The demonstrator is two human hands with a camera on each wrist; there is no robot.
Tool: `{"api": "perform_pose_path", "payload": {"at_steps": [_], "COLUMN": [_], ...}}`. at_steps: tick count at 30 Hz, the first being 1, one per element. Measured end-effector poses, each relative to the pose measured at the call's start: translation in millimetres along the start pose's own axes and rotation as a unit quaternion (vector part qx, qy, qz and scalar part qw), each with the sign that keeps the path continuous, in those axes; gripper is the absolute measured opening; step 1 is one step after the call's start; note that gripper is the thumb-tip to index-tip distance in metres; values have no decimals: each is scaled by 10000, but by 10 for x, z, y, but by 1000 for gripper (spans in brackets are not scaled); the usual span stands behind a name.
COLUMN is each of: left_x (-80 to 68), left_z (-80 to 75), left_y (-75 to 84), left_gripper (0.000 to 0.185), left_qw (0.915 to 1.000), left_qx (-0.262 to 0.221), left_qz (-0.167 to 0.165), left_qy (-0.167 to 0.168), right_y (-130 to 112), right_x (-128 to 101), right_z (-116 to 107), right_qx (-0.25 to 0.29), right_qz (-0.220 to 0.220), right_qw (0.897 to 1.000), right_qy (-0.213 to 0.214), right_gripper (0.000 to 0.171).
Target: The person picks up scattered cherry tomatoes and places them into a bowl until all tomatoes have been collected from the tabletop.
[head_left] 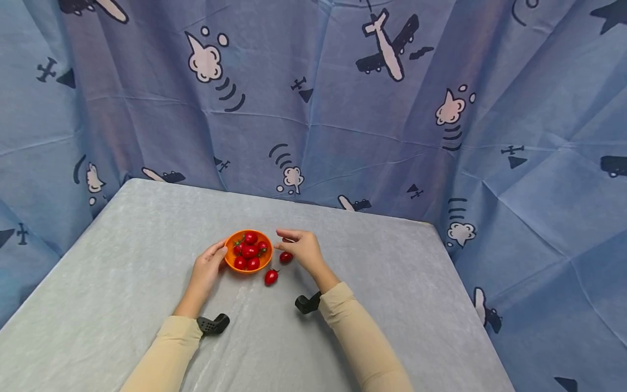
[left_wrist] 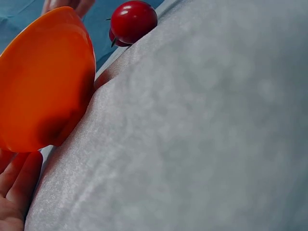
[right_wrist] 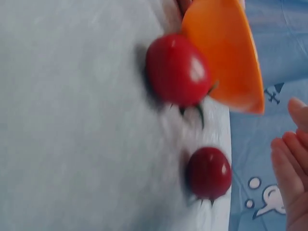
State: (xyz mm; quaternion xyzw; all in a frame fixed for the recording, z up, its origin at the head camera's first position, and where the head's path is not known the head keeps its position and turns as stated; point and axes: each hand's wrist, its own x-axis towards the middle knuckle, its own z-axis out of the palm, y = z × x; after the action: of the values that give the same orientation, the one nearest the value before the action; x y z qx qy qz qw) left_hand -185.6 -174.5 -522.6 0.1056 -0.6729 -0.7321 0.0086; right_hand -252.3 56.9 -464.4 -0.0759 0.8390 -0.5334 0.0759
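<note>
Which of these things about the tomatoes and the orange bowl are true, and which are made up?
1. The orange bowl has red tomatoes inside. True.
2. Two tomatoes lie on the table outside the bowl. True: one in front of the bowl, one under the right hand.
3. The left hand is far from the bowl. False: it rests against the bowl's left side.
4. The right hand squeezes a tomato tightly. False: its fingers are relaxed just above one.
5. The bowl is tipped over. False: it stands upright.
</note>
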Motion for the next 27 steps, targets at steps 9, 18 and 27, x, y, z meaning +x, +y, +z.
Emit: {"api": "perform_pose_path", "payload": {"at_steps": [9, 18, 27], "left_x": [-1, -2, 3], "left_z": [4, 8, 11], "left_y": [-8, -12, -12], "left_gripper": [47, 47, 47], "left_qw": [10000, 10000, 10000], "left_qx": [-14, 19, 48], "left_qz": [63, 81, 64], "left_qy": [-6, 4, 35], "right_y": [159, 277, 398], "right_x": [-10, -23, -6], "right_z": [-126, -214, -208], "right_qx": [82, 84, 121], "right_qz": [86, 184, 231], "right_qw": [9998, 9992, 9987], "right_qy": [-141, -331, -436], "right_gripper": [39, 44, 45]}}
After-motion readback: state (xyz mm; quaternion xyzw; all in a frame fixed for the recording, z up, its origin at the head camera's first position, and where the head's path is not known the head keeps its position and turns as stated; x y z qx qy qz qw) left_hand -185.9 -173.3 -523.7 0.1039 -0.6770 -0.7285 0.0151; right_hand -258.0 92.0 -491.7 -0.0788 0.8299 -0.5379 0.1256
